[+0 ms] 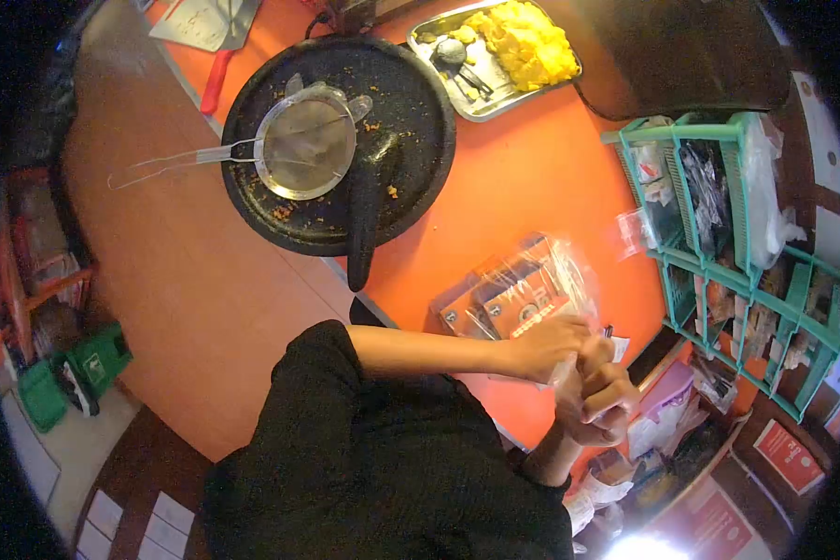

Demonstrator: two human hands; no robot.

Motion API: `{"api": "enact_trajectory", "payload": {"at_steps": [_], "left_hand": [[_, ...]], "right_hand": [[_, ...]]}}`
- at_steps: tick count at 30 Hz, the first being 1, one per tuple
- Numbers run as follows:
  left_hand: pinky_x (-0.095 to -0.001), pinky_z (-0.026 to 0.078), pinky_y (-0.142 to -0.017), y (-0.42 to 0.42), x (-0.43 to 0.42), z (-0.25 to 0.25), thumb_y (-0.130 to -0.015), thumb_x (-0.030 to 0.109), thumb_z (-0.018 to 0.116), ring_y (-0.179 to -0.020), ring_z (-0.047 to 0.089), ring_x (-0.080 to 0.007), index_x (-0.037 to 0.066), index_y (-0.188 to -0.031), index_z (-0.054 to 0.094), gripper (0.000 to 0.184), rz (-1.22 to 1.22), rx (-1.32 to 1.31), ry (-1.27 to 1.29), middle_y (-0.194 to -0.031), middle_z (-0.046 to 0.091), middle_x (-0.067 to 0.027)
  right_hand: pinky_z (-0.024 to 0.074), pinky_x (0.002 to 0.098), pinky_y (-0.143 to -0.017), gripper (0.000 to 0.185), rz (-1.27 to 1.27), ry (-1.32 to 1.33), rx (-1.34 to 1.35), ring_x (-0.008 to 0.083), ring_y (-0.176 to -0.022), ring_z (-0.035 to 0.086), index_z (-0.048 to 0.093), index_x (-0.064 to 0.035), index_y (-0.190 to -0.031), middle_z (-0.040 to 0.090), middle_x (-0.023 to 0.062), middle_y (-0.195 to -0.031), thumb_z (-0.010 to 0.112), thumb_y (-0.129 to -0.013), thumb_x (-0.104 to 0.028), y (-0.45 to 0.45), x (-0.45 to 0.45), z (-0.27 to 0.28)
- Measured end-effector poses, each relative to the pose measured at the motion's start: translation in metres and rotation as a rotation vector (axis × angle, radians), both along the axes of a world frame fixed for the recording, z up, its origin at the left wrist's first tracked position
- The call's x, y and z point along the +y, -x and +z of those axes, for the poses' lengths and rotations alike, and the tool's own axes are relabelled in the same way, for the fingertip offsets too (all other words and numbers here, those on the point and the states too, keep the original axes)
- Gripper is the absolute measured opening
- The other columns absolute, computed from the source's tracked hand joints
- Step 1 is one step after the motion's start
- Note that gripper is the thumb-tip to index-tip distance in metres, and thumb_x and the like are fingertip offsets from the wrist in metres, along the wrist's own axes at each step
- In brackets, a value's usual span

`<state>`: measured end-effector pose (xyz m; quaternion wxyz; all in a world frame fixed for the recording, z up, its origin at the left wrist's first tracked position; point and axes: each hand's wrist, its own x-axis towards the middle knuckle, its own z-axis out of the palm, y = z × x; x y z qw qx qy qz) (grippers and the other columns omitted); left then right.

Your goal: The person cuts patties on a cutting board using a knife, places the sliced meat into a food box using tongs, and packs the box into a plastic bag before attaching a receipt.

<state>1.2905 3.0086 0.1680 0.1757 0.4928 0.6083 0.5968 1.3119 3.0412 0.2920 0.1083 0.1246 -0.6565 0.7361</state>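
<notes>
My left hand (553, 347) reaches in from the left, its fingers curled against my right hand (607, 403). The right hand's fingers are bent and pressed together. A small whitish translucent film (564, 371) shows between the hands; motion blur hides its shape. Just behind the hands, orange-and-black boxes (523, 303) in clear plastic wrap lie on the orange table (532, 177). My left forearm passes in front of the near edge of the boxes.
A round black pan (420, 177) holds a mesh strainer (306, 145) and a black-handled tool (362, 224). Behind stands a metal tray (483, 110) with yellow food (527, 47). A red-handled scraper (217, 82) lies back left. Teal racks (747, 271) with packets stand right.
</notes>
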Motion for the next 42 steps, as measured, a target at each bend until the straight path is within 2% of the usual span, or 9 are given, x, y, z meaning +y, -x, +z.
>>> {"api": "enact_trajectory", "payload": {"at_steps": [2,8,10,14,24,31,33,39,42], "left_hand": [[-0.0383,0.04,-0.088,-0.007,0.004,0.004,-0.063,0.027,0.062,-0.086,0.058,-0.027,0.008,-0.072,0.063,0.02,0.294,-0.1,-0.167,-0.075,0.062,-0.0078],[-0.0364,0.039,-0.084,-0.014,0.031,-0.026,-0.065,0.026,0.06,-0.086,0.056,-0.0259,0.01,-0.078,0.066,0.021,0.332,0.138,-0.063,-0.075,0.06,-0.0081],[-0.0367,0.038,-0.085,-0.004,0.019,0.001,-0.065,0.024,0.061,-0.087,0.056,-0.0258,0.01,-0.079,0.066,0.021,0.217,0.159,-0.012,-0.076,0.06,-0.0082],[-0.0383,0.038,-0.085,0.003,0.019,0.002,-0.062,0.018,0.062,-0.088,0.057,-0.0252,0.009,-0.076,0.066,0.018,0.102,0.224,0.122,-0.081,0.063,-0.0086],[-0.0326,0.044,-0.078,0.012,0.012,0.003,-0.079,0.035,0.06,-0.087,0.057,-0.0195,0.008,-0.094,0.059,0.031,0.251,0.351,0.452,-0.085,0.062,-0.0038],[-0.0316,0.048,-0.076,-0.005,0.031,0.171,-0.093,0.047,0.049,-0.092,0.056,-0.0159,0.008,-0.123,0.05,0.05,0.713,-0.486,0.609,-0.1,0.059,-0.0026],[-0.0303,0.052,-0.068,0.013,0.024,0.213,-0.095,0.041,0.046,-0.085,0.061,-0.0167,0.007,-0.118,0.053,0.042,0.502,-0.882,0.448,-0.097,0.062,-0.0078],[-0.0329,0.051,-0.08,-0.04,0.053,0.336,-0.095,0.036,0.046,-0.091,0.061,-0.0185,0.006,-0.122,0.052,0.042,0.787,-0.66,0.53,-0.103,0.062,-0.007],[-0.0326,0.051,-0.079,-0.054,0.054,0.357,-0.096,0.033,0.043,-0.093,0.061,-0.0192,0.005,-0.123,0.052,0.04,0.836,-0.553,0.493,-0.106,0.061,-0.0077]], "right_hand": [[0.0279,0.0343,-0.056,0.023,0.118,-0.097,-0.021,0.0193,-0.053,0.036,0.05,-0.007,-0.053,0.042,0.0031,-0.05,0.053,-0.064,-0.026,-0.005,0.003,0.004],[0.0324,0.0328,-0.066,0.028,0.017,-0.508,-0.19,0.0211,-0.07,0.042,0.063,-0.0047,-0.069,0.047,0.0073,-0.072,0.056,-0.066,-0.031,-0.052,0.016,0.024],[0.038,0.0377,-0.083,0.028,-0.077,-0.41,-0.228,0.0251,-0.091,0.049,0.066,-0.0084,-0.096,0.045,0.0095,-0.1,0.065,-0.068,-0.013,-0.081,0.023,0.018],[0.0302,0.0424,-0.098,0.046,-0.164,-0.473,-0.23,0.0298,-0.113,0.036,0.064,-0.01,-0.11,0.037,0.0133,-0.113,0.068,-0.065,-0.017,-0.127,0.048,-0.007],[0.0393,0.0433,-0.093,0.06,-0.498,-0.547,0.001,0.0325,-0.111,0.045,0.048,-0.0132,-0.125,0.042,0.0166,-0.118,0.071,-0.069,-0.015,-0.191,0.099,-0.084],[0.0431,0.0501,-0.09,0.08,-0.651,-0.939,0.251,0.0366,-0.119,0.044,0.038,-0.0301,-0.134,0.04,0.0174,-0.13,0.074,-0.064,-0.016,-0.203,0.146,-0.18],[0.0423,0.0511,-0.092,0.083,-0.717,-0.726,0.34,0.0388,-0.123,0.041,0.037,-0.0328,-0.135,0.037,0.0189,-0.134,0.077,-0.063,-0.021,-0.18,0.148,-0.184],[0.0237,0.056,-0.106,0.076,-0.568,0.077,0.818,0.0473,-0.134,0.02,0.036,-0.0346,-0.135,0.017,0.0253,-0.146,0.079,-0.072,-0.031,-0.087,0.199,-0.072],[0.0255,0.0509,-0.101,0.084,-0.369,0.343,0.92,0.0375,-0.13,0.02,0.041,-0.0254,-0.133,0.011,0.0191,-0.145,0.083,-0.062,-0.038,-0.059,0.192,-0.041]]}}
